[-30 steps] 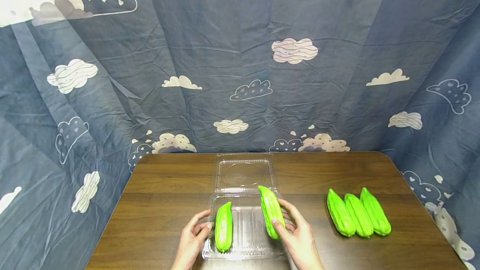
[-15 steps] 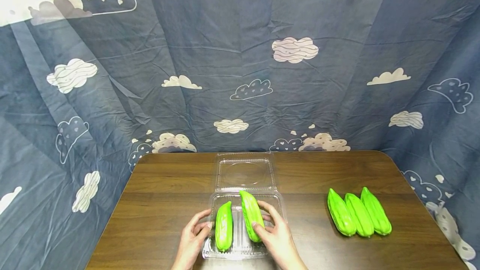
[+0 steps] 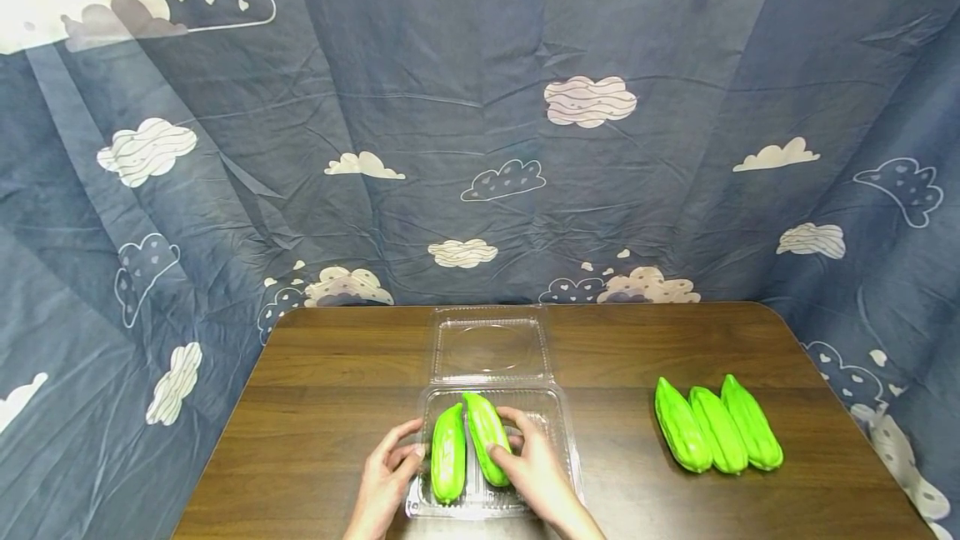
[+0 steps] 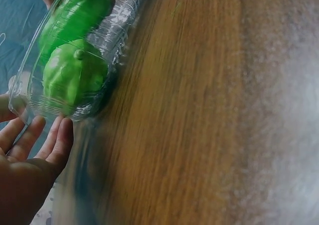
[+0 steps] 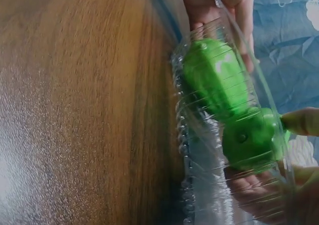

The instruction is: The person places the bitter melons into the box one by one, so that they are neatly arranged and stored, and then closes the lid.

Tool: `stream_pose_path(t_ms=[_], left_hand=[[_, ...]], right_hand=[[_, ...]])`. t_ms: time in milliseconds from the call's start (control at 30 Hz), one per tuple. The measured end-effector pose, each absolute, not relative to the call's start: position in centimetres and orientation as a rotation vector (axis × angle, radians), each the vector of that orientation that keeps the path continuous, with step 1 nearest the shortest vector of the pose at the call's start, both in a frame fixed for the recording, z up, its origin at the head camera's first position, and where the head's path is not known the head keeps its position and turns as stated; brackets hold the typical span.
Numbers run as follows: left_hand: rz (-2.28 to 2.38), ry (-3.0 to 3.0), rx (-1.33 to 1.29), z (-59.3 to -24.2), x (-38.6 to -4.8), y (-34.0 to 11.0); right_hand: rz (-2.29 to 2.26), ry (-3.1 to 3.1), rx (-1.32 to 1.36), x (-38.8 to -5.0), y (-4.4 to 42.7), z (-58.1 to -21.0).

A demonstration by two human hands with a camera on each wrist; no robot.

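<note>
I'm gripping a second bitter gourd (image 3: 482,432) in my right hand (image 3: 531,467), my thumb curling over it from six o'clock and my other fingers bending round its three o'clock side. It is leaning with its tip pointing towards eleven o'clock, inside the tray of the clear clamshell box (image 3: 551,407), though I can't tell whether it is resting on the floor of the tray. The first bitter gourd (image 3: 448,457) is lying just beside it, along the tray's nine o'clock wall. There, my left hand (image 3: 386,473) is gripping nothing; its relaxed fingertips (image 4: 65,130) are touching that wall from outside, seemingly to keep the box steady. The lid (image 3: 491,348) is lying open at twelve o'clock, and three more bitter gourds (image 3: 718,430) are sitting side by side on the wooden table (image 3: 300,407), well apart at three o'clock. As I judge it, I'm working on the step of packing this second gourd alongside the first. The next move is calling for settling it flat, lining it up with its neighbour, and loosening my right fingers gently, leaving space towards three o'clock for others.
</note>
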State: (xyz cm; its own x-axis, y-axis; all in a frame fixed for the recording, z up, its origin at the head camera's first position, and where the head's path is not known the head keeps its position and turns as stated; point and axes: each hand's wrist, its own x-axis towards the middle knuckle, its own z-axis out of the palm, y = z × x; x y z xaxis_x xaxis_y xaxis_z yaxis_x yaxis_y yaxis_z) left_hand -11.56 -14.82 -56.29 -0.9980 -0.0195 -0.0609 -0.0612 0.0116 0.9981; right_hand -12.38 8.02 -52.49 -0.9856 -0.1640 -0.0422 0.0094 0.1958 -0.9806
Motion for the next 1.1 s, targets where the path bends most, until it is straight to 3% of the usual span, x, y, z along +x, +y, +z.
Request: stream_pose_path(t_ms=[700, 1100], left_hand=[[2.194, 2.209, -0.091, -56.32, -11.58, -14.76], [2.187, 2.226, -0.109, -56.51, -11.69, -14.74]], right_hand=[[-1.528, 2.632, -0.181, -12.87, 7.4, -53.06], [-1.594, 2.507, -0.249, -13.06, 7.45, -53.46]])
